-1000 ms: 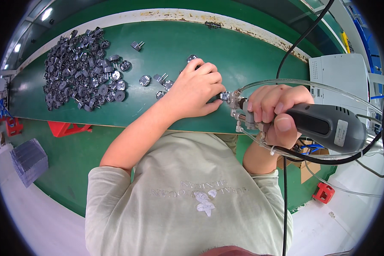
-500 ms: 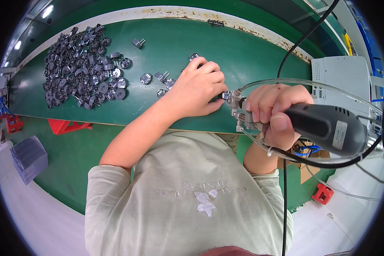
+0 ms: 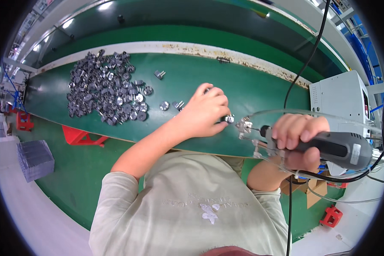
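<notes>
My left hand (image 3: 208, 112) rests over the green bench, its fingers pinching a small round dark part (image 3: 229, 119) with a shiny face. That part points toward the right. Wrapped in my right hand (image 3: 298, 133) is a dark electric screwdriver (image 3: 338, 147) with a metal nose (image 3: 245, 125) and clear tubes attached. A short gap separates the nose from the pinched part. Beside my left wrist lie a loose round part (image 3: 164, 105) and a pronged part (image 3: 178, 105); others there are partly hidden by my hand and forearm.
A large heap of similar dark parts (image 3: 109, 87) covers the left of the bench (image 3: 260, 89). One pronged part (image 3: 159, 74) lies farther back. A white machine box (image 3: 335, 96) stands at the right. A black cable (image 3: 307, 59) hangs down near it. Red stools (image 3: 83, 136) stand below.
My right hand has drawn the screwdriver rightward, off the part in my left hand. The left hand keeps its pinch. The whole view has shifted, so the bench appears lower.
</notes>
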{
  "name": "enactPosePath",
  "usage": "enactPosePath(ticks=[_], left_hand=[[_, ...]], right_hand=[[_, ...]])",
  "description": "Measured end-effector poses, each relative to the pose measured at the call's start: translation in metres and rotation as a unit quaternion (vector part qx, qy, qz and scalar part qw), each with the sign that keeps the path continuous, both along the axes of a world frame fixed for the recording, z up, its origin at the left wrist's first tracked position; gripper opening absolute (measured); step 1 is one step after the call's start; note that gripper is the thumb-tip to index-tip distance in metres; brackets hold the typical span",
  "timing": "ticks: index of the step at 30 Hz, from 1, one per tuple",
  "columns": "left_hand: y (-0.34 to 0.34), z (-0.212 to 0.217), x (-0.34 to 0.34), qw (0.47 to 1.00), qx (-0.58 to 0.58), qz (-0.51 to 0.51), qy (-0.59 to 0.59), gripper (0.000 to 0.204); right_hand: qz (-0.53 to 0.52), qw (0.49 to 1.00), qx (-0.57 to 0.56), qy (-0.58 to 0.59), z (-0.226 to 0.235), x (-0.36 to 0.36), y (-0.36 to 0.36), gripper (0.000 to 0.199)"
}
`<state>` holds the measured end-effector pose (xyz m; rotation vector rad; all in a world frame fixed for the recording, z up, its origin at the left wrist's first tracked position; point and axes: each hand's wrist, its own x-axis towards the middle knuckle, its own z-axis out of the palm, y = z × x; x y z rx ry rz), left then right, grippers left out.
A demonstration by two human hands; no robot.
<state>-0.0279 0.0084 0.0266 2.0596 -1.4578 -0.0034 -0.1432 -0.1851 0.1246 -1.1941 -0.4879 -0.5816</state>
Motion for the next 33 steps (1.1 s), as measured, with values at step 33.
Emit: enactPosePath(ticks=[33], left_hand=[[-0.02,-0.013,0.018,0.998,0.055,-0.03,0.013,0.018]], right_hand=[[-0.079,0.994,0.05,0.056,-0.027,0.003,-0.002,0.033]])
